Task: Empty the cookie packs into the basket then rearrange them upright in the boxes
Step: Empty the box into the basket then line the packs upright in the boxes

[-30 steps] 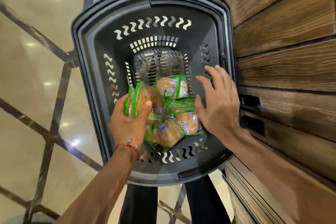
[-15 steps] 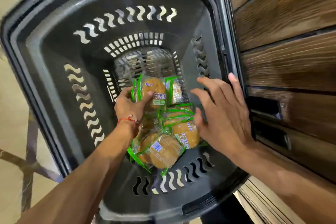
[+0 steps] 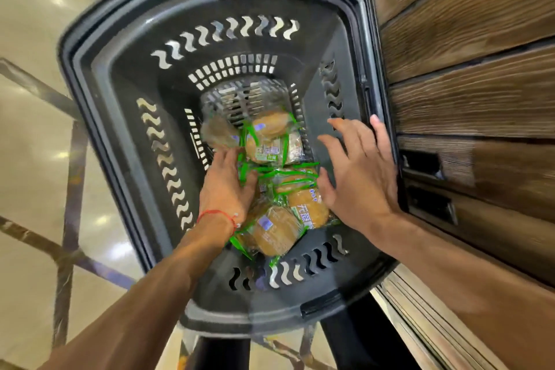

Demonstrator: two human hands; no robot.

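A black plastic basket (image 3: 120, 135) holds several cookie packs (image 3: 277, 231), clear wrappers with green edges around round golden cookies, heaped at its bottom. One pack (image 3: 265, 141) stands tilted at the far end of the heap. Just left of it is another pack (image 3: 216, 132), blurred by motion. My left hand (image 3: 225, 189) reaches deep into the basket, its thumb lying on the heap and its fingertips hidden just below the blurred pack. My right hand (image 3: 357, 177) hovers over the right side of the heap with fingers spread, holding nothing.
A dark wooden plank wall (image 3: 468, 75) runs close along the basket's right side, with two dark slots (image 3: 426, 183) beside my right wrist. The basket sits on a black stand (image 3: 219, 351) over a glossy tiled floor (image 3: 33, 189).
My left hand has let go of the pack it gripped and dropped lower onto the heap. One pack now blurs at the far left. My right hand stayed spread over the packs.
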